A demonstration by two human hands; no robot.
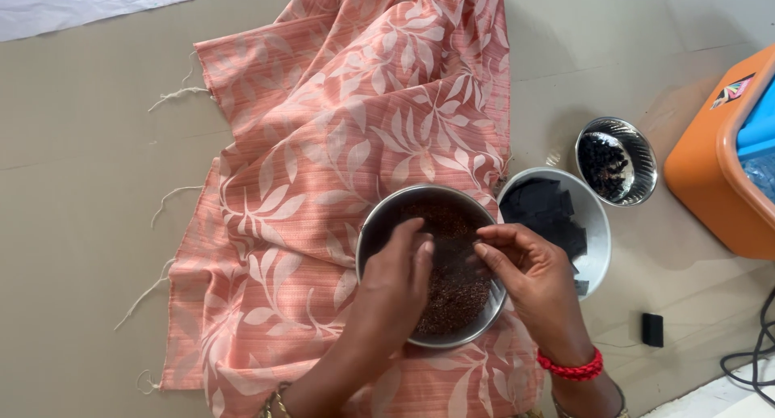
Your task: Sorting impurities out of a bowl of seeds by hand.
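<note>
Reaching into a round steel bowl [379, 224] at the lower centre of the frame, both hands work over its filling of small reddish-brown grains [456, 293]; the left hand [395, 285] lies over the bowl's left half with fingers curled loosely down into the grains, gripping nothing that can be made out; the right hand [533, 277] sits at the bowl's right rim, thumb and forefinger drawn together in a pinch, though whether anything lies between them is too small to tell. The bowl rests on a peach cloth with a pale leaf print [347, 119] spread over the beige floor [89, 184]. Just right of the bowl, touching or nearly so, a white plate [596, 260] carries flat black pieces [549, 212]; up and right of it, a smaller shiny steel bowl [642, 155] holds small dark bits [605, 168]. An orange box [710, 168] is cut off at the right edge; a small black block [652, 329] lies on the floor at lower right; dark cables [755, 357] run off the corner; both forearms leave the bottom edge, the right wrist wearing a red band [575, 368].
</note>
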